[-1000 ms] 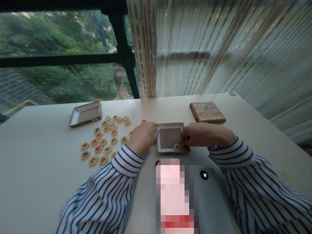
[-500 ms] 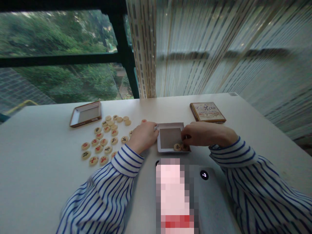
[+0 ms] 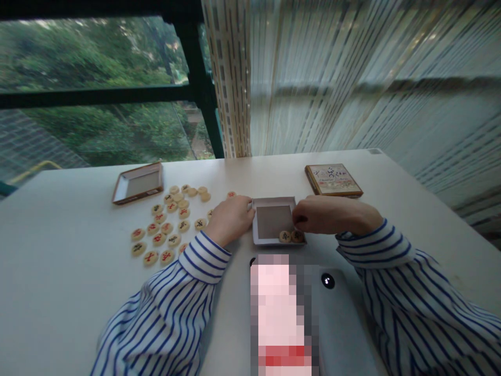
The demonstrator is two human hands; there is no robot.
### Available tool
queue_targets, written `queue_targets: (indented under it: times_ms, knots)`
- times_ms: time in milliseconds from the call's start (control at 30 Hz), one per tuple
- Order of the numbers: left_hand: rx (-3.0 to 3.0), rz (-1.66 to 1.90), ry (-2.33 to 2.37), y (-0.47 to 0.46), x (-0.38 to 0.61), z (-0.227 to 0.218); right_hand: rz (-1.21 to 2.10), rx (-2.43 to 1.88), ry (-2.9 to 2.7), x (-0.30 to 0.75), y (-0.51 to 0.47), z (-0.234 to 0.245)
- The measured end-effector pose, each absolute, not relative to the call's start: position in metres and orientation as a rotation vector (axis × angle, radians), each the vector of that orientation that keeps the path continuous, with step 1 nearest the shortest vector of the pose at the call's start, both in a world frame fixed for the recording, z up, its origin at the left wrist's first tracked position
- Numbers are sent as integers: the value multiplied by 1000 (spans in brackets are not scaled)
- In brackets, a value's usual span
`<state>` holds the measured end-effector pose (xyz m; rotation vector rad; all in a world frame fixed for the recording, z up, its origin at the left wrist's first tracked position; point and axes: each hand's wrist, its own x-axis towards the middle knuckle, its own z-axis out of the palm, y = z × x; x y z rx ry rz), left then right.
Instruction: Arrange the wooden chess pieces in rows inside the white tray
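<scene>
A small open white box tray (image 3: 273, 200) lies on the white table in front of me, with two round wooden chess discs (image 3: 290, 236) in its near right corner. My right hand (image 3: 326, 214) hovers over that corner, fingers curled down beside the discs; what its fingertips hold is hidden. My left hand (image 3: 230, 219) rests closed against the tray's left rim. Several more wooden discs (image 3: 166, 227) with red or black characters lie scattered left of my left hand.
A second open tray with a brown rim (image 3: 137, 182) sits at the back left. A printed brown box lid (image 3: 332, 180) lies at the back right. A grey device with a round button (image 3: 327, 281) is near me. Window and curtain stand behind the table (image 3: 58, 292).
My right hand's fingers lifted slightly, so both discs in the tray's corner show more fully. My left hand has stayed put.
</scene>
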<state>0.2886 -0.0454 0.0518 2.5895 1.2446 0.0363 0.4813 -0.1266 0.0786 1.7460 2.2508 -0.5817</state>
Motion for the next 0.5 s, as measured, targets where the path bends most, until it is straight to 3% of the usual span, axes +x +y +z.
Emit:
queue_targets:
  times_ms: [267, 500]
  knots:
    - [2577, 36, 1284, -45, 287, 56, -531, 1797, 2265, 482, -126, 81]
    - [2534, 94, 1309, -38, 278, 69, -200, 1914, 2321, 479, -121, 82]
